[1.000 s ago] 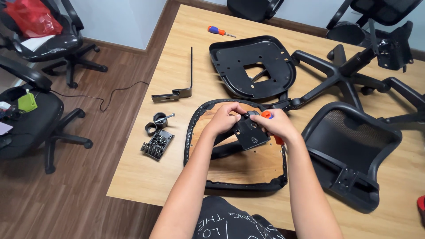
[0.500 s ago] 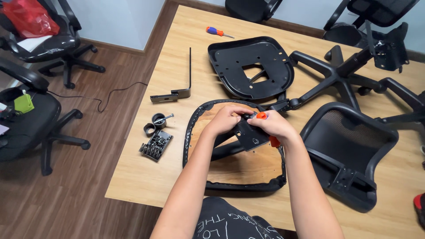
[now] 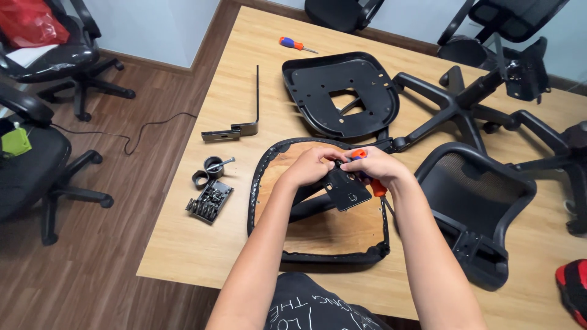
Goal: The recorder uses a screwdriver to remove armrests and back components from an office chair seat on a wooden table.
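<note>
An upturned chair seat (image 3: 318, 235) with a bare wooden underside and black fabric rim lies on the table in front of me. A black metal mechanism plate (image 3: 346, 189) rests on it. My left hand (image 3: 310, 165) grips the plate's upper left edge. My right hand (image 3: 374, 166) is closed around an orange-handled screwdriver (image 3: 378, 186), its tip hidden at the plate between both hands.
A black plastic seat pan (image 3: 342, 91) lies beyond, a mesh backrest (image 3: 474, 201) to the right, a star base (image 3: 465, 110) behind it. An L-shaped bracket (image 3: 241, 122), two black rings (image 3: 208, 171), a tray of screws (image 3: 209, 200) and a second screwdriver (image 3: 296, 44) lie left. Office chairs (image 3: 36, 165) stand on the floor.
Both hands stay on the plate and screwdriver; they shift only slightly. The view has moved a little.
</note>
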